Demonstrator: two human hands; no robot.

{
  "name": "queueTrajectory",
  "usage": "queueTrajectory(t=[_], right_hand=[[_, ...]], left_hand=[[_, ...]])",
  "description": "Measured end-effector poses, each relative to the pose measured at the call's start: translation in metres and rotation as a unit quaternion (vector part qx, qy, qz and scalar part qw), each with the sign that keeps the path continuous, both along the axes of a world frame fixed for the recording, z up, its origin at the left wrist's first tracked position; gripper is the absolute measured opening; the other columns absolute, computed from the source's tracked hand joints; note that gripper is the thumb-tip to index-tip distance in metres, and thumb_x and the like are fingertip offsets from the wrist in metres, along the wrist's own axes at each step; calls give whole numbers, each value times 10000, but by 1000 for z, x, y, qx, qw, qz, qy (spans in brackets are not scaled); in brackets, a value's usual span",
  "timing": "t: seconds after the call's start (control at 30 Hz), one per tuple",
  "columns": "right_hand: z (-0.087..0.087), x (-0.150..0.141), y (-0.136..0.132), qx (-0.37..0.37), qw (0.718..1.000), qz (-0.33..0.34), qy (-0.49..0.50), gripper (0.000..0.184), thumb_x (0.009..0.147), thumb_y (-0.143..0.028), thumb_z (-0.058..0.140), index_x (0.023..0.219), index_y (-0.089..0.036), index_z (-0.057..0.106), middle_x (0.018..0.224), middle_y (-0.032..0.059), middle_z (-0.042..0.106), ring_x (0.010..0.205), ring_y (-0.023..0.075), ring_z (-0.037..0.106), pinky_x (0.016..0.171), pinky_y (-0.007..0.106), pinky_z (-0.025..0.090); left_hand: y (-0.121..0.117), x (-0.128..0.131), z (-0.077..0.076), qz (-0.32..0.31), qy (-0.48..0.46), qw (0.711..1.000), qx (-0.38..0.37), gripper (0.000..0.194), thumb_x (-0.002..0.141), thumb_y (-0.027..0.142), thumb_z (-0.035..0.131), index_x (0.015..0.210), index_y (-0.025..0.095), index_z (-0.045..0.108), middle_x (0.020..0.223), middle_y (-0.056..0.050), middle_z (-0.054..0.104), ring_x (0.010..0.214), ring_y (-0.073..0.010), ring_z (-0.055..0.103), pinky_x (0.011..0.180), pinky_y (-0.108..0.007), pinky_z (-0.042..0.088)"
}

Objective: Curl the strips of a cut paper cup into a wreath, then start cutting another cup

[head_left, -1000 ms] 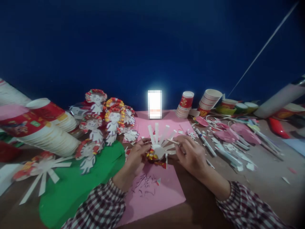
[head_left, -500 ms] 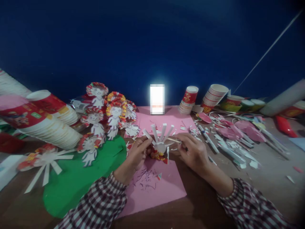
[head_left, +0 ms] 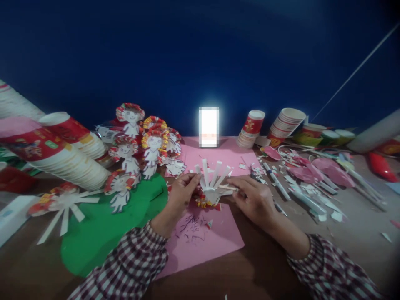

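My left hand (head_left: 179, 198) pinches the side of a cut-open paper cup (head_left: 210, 194). White strips fan upward from its round base, and red and yellow curled pieces show along the lower edge. My right hand (head_left: 254, 202) grips a thin pale stick (head_left: 228, 187), its tip close to the strips on the right; whether a strip wraps round it I cannot tell. Both hands hover above a pink sheet (head_left: 223, 233) with dark pen scribbles. Left of them, a second cut cup (head_left: 67, 202) with spread strips lies partly over a green sheet (head_left: 93, 246).
Several paper dolls with curled red-yellow rims, such as one doll (head_left: 153, 143), stand at the back left. Stacked paper cups (head_left: 84, 166) lean at far left; another cup stack (head_left: 286, 125) stands back right. Paper scraps (head_left: 308, 200) and a marker (head_left: 276, 182) lie right. A glowing screen (head_left: 209, 127) stands behind.
The whole view has shifted slightly, with things appearing a little higher and further right. Both hands keep their holds; the cut cup and the stick have tilted slightly.
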State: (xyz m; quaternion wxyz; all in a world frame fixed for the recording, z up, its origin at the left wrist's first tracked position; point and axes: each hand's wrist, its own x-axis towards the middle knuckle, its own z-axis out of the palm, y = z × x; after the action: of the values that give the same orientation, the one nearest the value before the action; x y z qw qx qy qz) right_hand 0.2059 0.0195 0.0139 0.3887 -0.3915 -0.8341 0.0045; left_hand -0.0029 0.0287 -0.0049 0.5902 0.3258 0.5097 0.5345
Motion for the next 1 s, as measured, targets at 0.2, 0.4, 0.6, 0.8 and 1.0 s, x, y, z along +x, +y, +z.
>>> queueTrajectory(t=[0.2, 0.4, 0.6, 0.8, 1.0], right_hand=[[0, -1, -1, -1, 1000, 4, -9, 311, 772, -59, 487, 1025, -182, 621, 962, 58, 680, 891, 165, 641, 775, 284, 537], [4, -1, -4, -2, 999, -13, -35, 248, 809, -160, 526, 1038, -180, 618, 984, 65, 668, 891, 175, 630, 760, 293, 531], [16, 2, -7, 8, 995, -69, -76, 287, 878, -263, 481, 1124, -179, 601, 1018, 90, 623, 945, 231, 558, 821, 375, 469], [14, 2, -4, -12, 993, -56, -106, 278, 893, -197, 486, 1148, -191, 596, 904, 59, 654, 834, 192, 563, 744, 322, 464], [19, 3, 1, -16, 998, -49, -47, 161, 884, -179, 493, 992, -177, 613, 930, 69, 651, 890, 197, 570, 803, 340, 467]], left_hand=[[0, 1, 2, 26, 10, 999, 43, 349, 615, 361, 757, 835, 153, 583, 496, 88, 492, 364, -37, 414, 397, -173, 397], [-1, 1, 6, 34, 3, 999, 7, 361, 630, 422, 731, 838, 154, 605, 496, 81, 502, 359, -40, 418, 380, -172, 383], [-6, 4, 4, -15, 17, 1000, -11, 324, 656, 402, 713, 854, 166, 612, 501, 71, 513, 368, -57, 440, 350, -167, 354], [-9, 8, 2, -26, 43, 999, 6, 255, 665, 358, 698, 806, 162, 619, 570, 46, 560, 414, -60, 476, 379, -167, 375], [-8, 8, 0, -35, 33, 998, 27, 231, 680, 319, 687, 837, 161, 621, 624, 41, 576, 429, -55, 480, 418, -175, 408]])
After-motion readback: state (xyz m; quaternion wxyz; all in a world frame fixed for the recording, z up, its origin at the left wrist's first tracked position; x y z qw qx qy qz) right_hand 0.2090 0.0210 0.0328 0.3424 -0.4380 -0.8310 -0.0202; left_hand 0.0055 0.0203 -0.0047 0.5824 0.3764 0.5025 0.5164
